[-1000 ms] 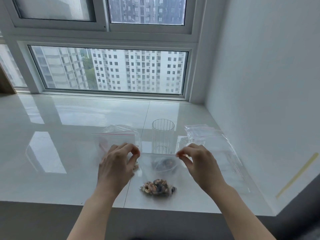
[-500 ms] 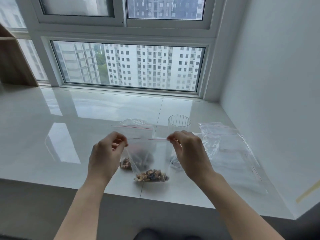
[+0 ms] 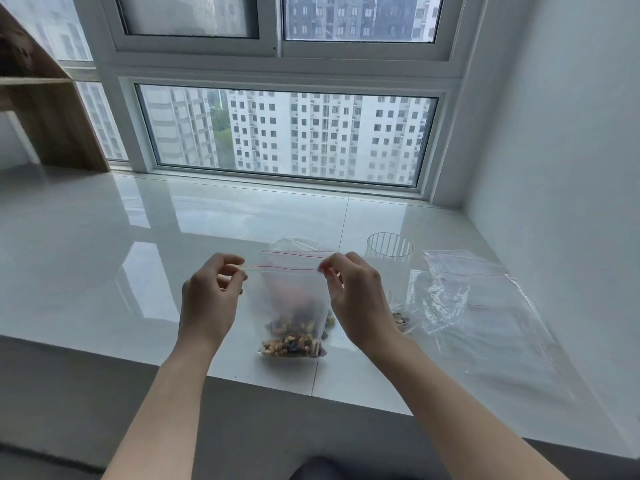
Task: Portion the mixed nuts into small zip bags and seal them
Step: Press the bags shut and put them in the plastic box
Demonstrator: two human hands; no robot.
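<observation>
Both grips pinch the top corners of a small clear zip bag with a red seal line (image 3: 289,299): the left hand (image 3: 207,303) has thumb and forefinger closed on the left end of the line, the right hand (image 3: 356,299) on the right end, and the strip is pulled taut between them. Mixed brown nuts (image 3: 292,341) sit in the bag's bottom, which touches the glossy white tabletop (image 3: 104,271) near its front edge. Against half a second ago, the hands are further apart and the seal line is stretched straighter. Just behind the held bag stands a second clear zip bag (image 3: 298,245); right of it are a ribbed clear glass tumbler (image 3: 389,247) and flat empty clear bags (image 3: 485,306). No writing or brand is legible.
</observation>
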